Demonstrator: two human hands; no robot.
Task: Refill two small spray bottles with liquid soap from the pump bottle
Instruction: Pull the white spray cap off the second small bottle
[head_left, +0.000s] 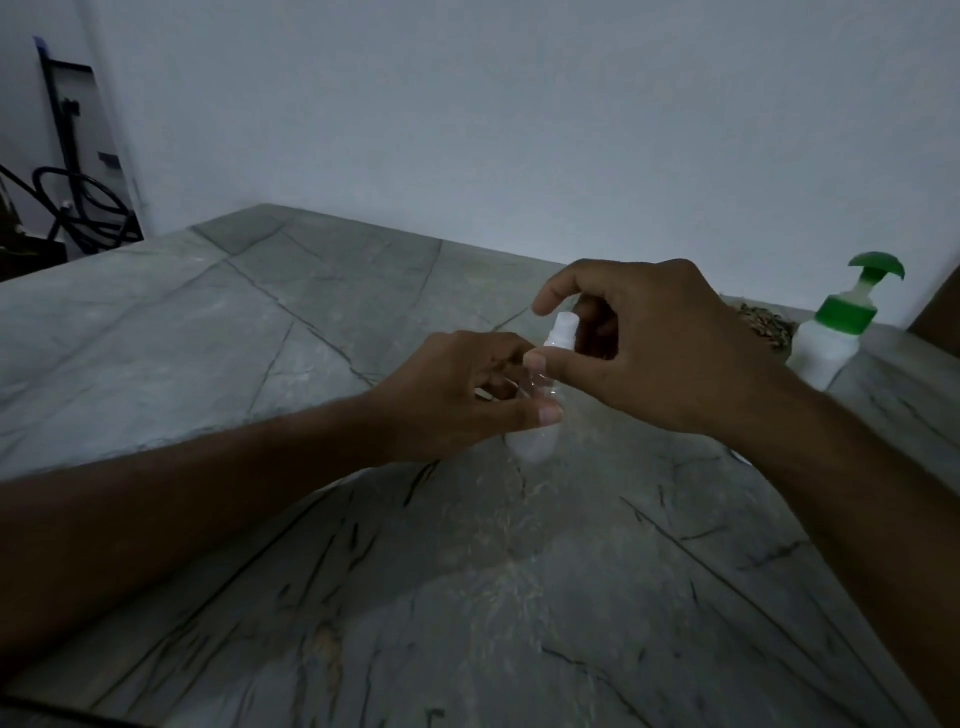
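Head view: both hands (457, 395) grip spray bottle (540, 410).

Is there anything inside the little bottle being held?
Yes, partly: the small spray bottle shows white liquid low down and clear plastic above. Its left hand grips the body; the right hand pinches the white top.

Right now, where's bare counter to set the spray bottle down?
Bare stone left of the left hand, out to the counter's far-left edge, and the wide near strip between both forearms. Crowded on the right: the right hand on the spray bottle, then the pump bottle and a dark clump by the wall.
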